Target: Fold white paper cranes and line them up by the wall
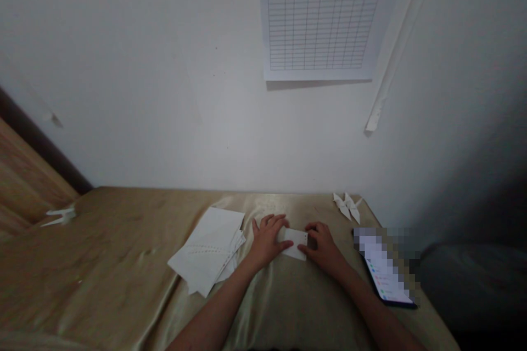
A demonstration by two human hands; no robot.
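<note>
A small folded white paper (296, 243) lies on the table, which is covered by a golden satin cloth (123, 263). My left hand (268, 238) rests flat on the paper's left edge with its fingers stretched out and together. My right hand (321, 242) has its fingers curled, with the thumb and fingertips pinching the paper's right edge. Both forearms reach in from the bottom of the view.
A stack of white sheets (209, 249) lies left of my hands. Two folded paper cranes (347, 205) sit at the back right by the wall. A phone (385, 271) lies at the right edge. A printed grid sheet (321, 24) hangs on the wall.
</note>
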